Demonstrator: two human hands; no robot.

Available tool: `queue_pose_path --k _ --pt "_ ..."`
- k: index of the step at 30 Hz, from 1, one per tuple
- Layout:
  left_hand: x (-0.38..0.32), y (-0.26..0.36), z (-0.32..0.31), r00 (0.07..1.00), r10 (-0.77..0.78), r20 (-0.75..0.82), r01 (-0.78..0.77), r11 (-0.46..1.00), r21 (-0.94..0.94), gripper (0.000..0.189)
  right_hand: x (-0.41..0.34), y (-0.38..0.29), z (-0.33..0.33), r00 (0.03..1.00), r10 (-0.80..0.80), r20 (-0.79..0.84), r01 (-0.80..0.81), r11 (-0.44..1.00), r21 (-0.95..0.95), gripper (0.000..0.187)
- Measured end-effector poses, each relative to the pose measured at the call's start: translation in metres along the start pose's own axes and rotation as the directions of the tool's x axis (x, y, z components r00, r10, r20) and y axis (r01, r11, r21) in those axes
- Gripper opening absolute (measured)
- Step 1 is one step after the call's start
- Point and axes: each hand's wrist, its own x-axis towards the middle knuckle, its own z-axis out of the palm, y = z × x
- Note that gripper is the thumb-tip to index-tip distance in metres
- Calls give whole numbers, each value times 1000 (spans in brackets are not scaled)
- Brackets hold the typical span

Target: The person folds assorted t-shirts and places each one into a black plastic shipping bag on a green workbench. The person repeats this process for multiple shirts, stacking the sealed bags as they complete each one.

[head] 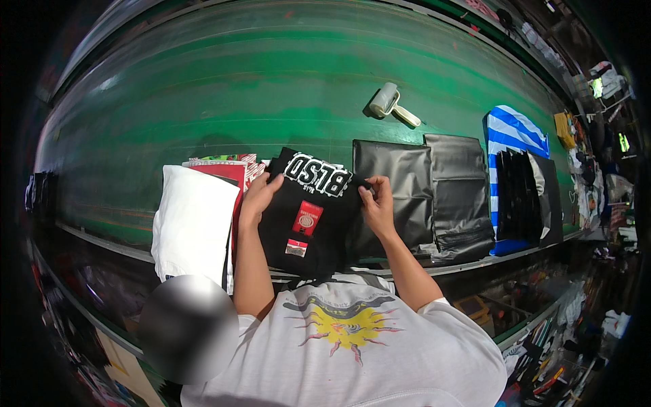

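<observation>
A folded black T-shirt with white-outlined lettering lies in front of me at the table's near edge. On it are a red tag and a smaller red and white label, both bearing writing. My left hand grips the shirt's left edge, thumb on top. At the upper right corner, my right hand pinches the black cloth between thumb and fingers. Just left of my left hand rests a pile of folded garments, with a white one on top and red cloth showing beneath.
Black plastic bags lie flat right of the shirt, beside another black stack. Farther right is a blue and white striped bag under dark packets. A lint roller lies on the green table.
</observation>
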Motion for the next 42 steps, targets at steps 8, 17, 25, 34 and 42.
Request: queue_pose_path --k 8,17,25,34,42 --pt "-57 28 1 865 465 190 -453 885 -103 54 36 -25 -11 970 -107 -218 119 992 46 34" --pt "-44 7 104 959 264 100 -240 949 -206 34 37 27 -110 895 434 104 -399 883 -248 92" --pt "-93 20 109 932 336 135 -354 924 147 40 -39 -5 -102 906 308 292 -211 924 -320 52" --pt "-134 58 172 869 401 289 -487 797 357 44 -57 -88 -75 864 397 310 112 448 -887 76" --pt "-132 30 205 765 641 58 -640 768 -35 49 -72 -43 -73 975 120 188 107 487 -867 31"
